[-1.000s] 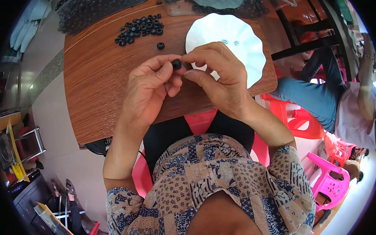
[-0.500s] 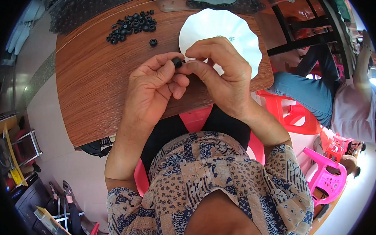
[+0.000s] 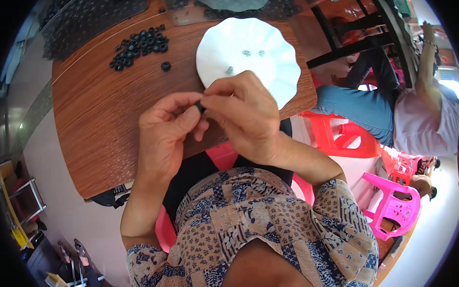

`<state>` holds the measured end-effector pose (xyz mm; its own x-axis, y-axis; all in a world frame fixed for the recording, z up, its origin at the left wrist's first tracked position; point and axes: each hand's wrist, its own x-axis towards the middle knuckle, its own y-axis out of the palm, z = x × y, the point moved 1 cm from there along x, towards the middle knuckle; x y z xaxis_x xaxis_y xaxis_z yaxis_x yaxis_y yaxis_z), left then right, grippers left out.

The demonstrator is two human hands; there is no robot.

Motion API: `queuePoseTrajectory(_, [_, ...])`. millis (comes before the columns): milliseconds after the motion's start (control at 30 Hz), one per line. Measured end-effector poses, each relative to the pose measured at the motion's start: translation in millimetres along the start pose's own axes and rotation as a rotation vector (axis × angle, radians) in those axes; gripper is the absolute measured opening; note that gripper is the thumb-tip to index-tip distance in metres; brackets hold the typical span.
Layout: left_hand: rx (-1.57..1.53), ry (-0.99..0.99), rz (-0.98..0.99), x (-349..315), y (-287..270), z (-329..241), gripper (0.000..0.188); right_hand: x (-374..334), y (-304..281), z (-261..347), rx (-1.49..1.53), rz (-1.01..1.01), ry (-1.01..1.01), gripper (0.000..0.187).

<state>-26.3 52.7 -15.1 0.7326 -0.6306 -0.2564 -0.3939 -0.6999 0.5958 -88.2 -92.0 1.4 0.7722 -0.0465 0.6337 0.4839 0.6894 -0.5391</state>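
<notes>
My left hand (image 3: 164, 128) pinches a small round black rubber-like piece (image 3: 200, 107) between thumb and forefinger, just above the table's near part. Against that piece, my right hand (image 3: 248, 116) has its thumb and forefinger pressed together; whatever is between them is hidden or too small to name. Beyond my right hand lies a white scalloped plate (image 3: 210, 51), partly covered by the hand, with a few small greyish-green marks or bits in it. A loose heap of similar black pieces (image 3: 142, 45) is at the far left, with a single black piece (image 3: 165, 66) apart from it.
The brown wood-grain table (image 3: 98, 134) carries a clear bag of many black pieces (image 3: 94, 25) at the far left and a translucent tray (image 3: 186, 15) at the back. A seated person in blue jeans (image 3: 359, 110) and a pink plastic chair (image 3: 396, 207) are on the right.
Both hands have come slightly nearer to me and left within the picture, as the whole view shifted. My right fingers have closed in over the black piece, now mostly covered.
</notes>
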Motion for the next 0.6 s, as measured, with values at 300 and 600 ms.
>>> queuePoseTrajectory(300, [-0.028, -0.071, 0.076, 6, -20, 5, 0.016, -1, -41, -44, -0.135, 0.083, 0.417, 0.012])
queuePoseTrajectory(600, [-0.129, -0.031, 0.116, 12, -27, 10, 0.017, 14, -19, -65, -0.350, 0.275, 0.180, 0.019])
